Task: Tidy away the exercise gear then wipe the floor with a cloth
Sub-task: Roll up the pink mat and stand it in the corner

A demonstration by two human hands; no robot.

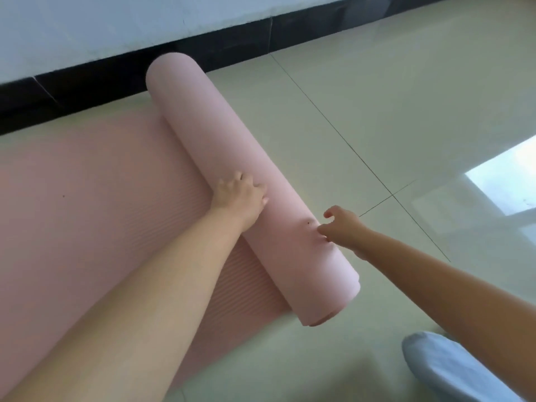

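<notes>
My left hand [239, 195] hides part of the rolled pink mat [232, 169], and the flat stretch runs off the frame at nine o'clock. At five o'clock, a blurred grey-blue shape [443, 369] is cut off; I cannot tell what it is.

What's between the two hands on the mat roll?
Only bare pink surface of the rolled mat, head view: left hand rests on it, right hand touches its floor-side edge.
</notes>
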